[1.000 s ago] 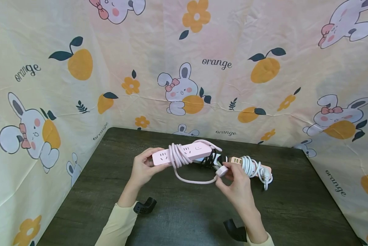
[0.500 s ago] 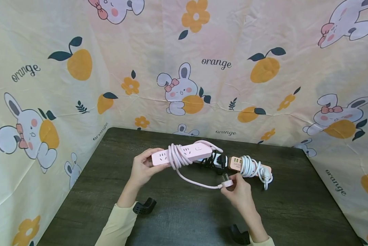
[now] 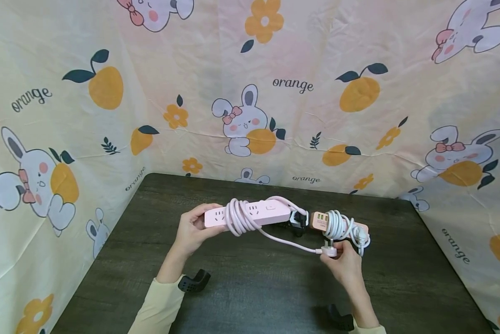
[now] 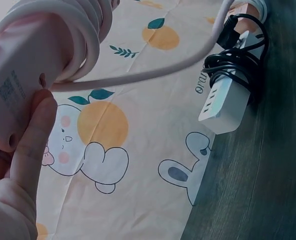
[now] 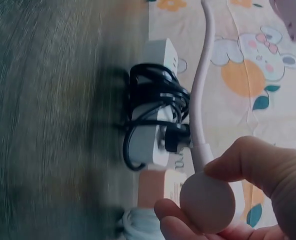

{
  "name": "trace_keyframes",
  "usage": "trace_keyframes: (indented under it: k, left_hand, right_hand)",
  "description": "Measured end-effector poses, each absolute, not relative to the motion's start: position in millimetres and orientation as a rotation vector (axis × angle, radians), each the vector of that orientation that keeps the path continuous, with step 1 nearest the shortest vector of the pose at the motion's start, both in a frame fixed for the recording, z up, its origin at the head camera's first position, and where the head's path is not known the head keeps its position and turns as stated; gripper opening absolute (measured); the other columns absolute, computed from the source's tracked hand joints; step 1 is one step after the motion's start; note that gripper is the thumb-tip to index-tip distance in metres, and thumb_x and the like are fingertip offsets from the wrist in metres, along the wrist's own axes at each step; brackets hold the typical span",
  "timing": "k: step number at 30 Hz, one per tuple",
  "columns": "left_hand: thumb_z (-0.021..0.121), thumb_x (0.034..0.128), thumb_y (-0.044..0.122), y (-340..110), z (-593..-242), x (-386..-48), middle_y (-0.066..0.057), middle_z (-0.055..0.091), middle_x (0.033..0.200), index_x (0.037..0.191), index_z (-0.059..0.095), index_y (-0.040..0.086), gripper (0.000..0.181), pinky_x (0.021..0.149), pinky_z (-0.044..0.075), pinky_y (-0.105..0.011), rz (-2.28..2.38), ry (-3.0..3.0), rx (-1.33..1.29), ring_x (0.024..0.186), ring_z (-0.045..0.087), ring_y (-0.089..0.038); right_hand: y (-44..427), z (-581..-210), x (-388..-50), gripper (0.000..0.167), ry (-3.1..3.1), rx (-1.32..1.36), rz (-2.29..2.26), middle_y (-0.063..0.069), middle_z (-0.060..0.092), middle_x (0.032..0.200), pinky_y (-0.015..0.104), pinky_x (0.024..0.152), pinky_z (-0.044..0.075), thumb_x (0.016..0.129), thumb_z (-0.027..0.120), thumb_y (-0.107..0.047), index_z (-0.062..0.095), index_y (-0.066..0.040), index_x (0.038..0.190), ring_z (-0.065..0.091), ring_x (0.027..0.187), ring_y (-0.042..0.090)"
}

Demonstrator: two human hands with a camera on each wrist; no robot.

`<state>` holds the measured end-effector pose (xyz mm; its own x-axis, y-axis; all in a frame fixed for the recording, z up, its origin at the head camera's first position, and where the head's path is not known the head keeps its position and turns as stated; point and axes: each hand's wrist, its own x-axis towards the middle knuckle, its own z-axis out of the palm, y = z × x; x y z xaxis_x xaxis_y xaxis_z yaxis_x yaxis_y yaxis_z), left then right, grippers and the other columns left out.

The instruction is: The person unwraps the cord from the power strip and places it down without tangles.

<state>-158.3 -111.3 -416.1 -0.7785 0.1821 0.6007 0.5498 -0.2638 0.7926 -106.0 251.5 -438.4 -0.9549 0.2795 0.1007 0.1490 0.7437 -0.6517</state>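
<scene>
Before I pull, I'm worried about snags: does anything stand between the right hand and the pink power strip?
Nothing visible blocks it; only the pink cord spans the gap. The white power strip lies beyond, on the table.

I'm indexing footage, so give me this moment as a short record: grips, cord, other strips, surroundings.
Left grip: holds the pink power strip by one end
Right grip: pinches the pink plug
Pink cord: wound around its strip, with a loose length running to the plug
Other strips: white power strip wrapped in black cord; peach power strip wrapped in white cord
Surroundings: dark table, rabbit-and-orange print backdrop
</scene>
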Motion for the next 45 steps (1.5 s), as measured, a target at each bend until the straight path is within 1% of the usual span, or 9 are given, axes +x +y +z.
trace_keyframes:
  k: [3, 7, 11, 15, 21, 24, 28, 37, 45]
  left_hand:
    - [0.070, 0.0705, -0.018, -112.5, -415.3, -157.7, -0.003, 0.063, 0.108, 0.108, 0.050, -0.023, 0.042, 0.076, 0.051, -0.020, -2.151, -1.713, -0.924, 0.094, 0.058, -0.012]
    - [0.069, 0.0718, -0.017, -113.4, -413.7, -157.1, -0.002, 0.063, 0.108, 0.108, 0.049, -0.024, 0.042, 0.077, 0.051, -0.020, -2.166, -1.705, -0.941, 0.094, 0.058, -0.012]
    - [0.070, 0.0728, -0.015, -112.6, -411.4, -156.4, -0.002, 0.063, 0.108, 0.108, 0.049, -0.024, 0.042, 0.077, 0.051, -0.020, -2.180, -1.701, -0.965, 0.094, 0.058, -0.012]
    - [0.071, 0.0739, -0.012, -109.6, -409.3, -155.8, -0.004, 0.062, 0.108, 0.108, 0.049, -0.024, 0.043, 0.077, 0.051, -0.021, -2.190, -1.698, -1.006, 0.094, 0.058, -0.012]
    - [0.071, 0.0740, -0.012, -105.3, -410.3, -154.9, -0.003, 0.062, 0.109, 0.108, 0.048, -0.025, 0.043, 0.077, 0.051, -0.021, -2.199, -1.700, -1.025, 0.095, 0.058, -0.012]
    - [0.070, 0.0732, -0.014, -104.1, -411.7, -154.0, -0.002, 0.062, 0.109, 0.108, 0.049, -0.024, 0.042, 0.077, 0.051, -0.021, -2.191, -1.718, -1.015, 0.094, 0.058, -0.012]
    - [0.070, 0.0728, -0.016, -102.6, -412.4, -153.6, -0.001, 0.062, 0.109, 0.108, 0.049, -0.024, 0.042, 0.075, 0.051, -0.021, -2.190, -1.724, -1.017, 0.093, 0.058, -0.011]
    - [0.070, 0.0726, -0.016, -101.1, -412.6, -154.5, -0.001, 0.062, 0.108, 0.107, 0.049, -0.024, 0.041, 0.075, 0.051, -0.021, -2.192, -1.715, -1.028, 0.092, 0.058, -0.011]
    - [0.070, 0.0719, -0.017, -99.5, -413.3, -155.7, -0.001, 0.063, 0.107, 0.106, 0.050, -0.023, 0.040, 0.073, 0.052, -0.021, -2.171, -1.726, -1.035, 0.090, 0.058, -0.011]
  right_hand:
    - [258.5, -439.3, -104.5, 0.032, -2.759, -0.372, 1.003, 0.021, 0.063, 0.083, 0.032, 0.060, 0.046, 0.071, 0.071, -0.009, 0.053, 0.008, 0.092, 0.060, 0.074, 0.030]
    - [264.3, -439.1, -102.5, 0.032, -2.810, -0.389, 1.000, 0.018, 0.062, 0.081, 0.031, 0.059, 0.044, 0.071, 0.071, -0.011, 0.053, 0.007, 0.091, 0.058, 0.074, 0.028]
    - [264.8, -441.2, -99.9, 0.031, -2.891, -0.335, 0.995, 0.012, 0.060, 0.080, 0.029, 0.059, 0.042, 0.070, 0.071, -0.010, 0.055, 0.005, 0.091, 0.055, 0.072, 0.023]
    - [261.2, -448.6, -97.8, 0.031, -2.955, -0.226, 0.985, 0.007, 0.060, 0.080, 0.028, 0.057, 0.041, 0.070, 0.074, -0.010, 0.059, 0.003, 0.093, 0.052, 0.069, 0.017]
    - [252.8, -459.7, -95.7, 0.031, -3.041, -0.146, 0.948, 0.000, 0.058, 0.074, 0.029, 0.055, 0.037, 0.067, 0.082, -0.015, 0.060, -0.004, 0.087, 0.048, 0.064, 0.013]
    - [250.0, -463.3, -94.9, 0.032, -3.075, -0.136, 0.930, 0.000, 0.055, 0.074, 0.030, 0.056, 0.036, 0.065, 0.083, -0.016, 0.059, -0.006, 0.084, 0.047, 0.065, 0.014]
    - [247.9, -467.3, -94.7, 0.033, -3.108, -0.106, 0.920, 0.002, 0.052, 0.074, 0.030, 0.056, 0.037, 0.065, 0.084, -0.016, 0.059, -0.006, 0.083, 0.046, 0.066, 0.015]
    - [244.1, -473.3, -95.9, 0.036, -3.166, -0.052, 0.828, 0.000, 0.050, 0.073, 0.030, 0.055, 0.036, 0.063, 0.086, -0.021, 0.057, -0.011, 0.081, 0.045, 0.066, 0.015]
    - [241.7, -472.8, -94.1, 0.039, -3.164, -0.032, 0.777, 0.000, 0.050, 0.074, 0.031, 0.055, 0.036, 0.061, 0.087, -0.023, 0.055, -0.011, 0.081, 0.044, 0.068, 0.016]
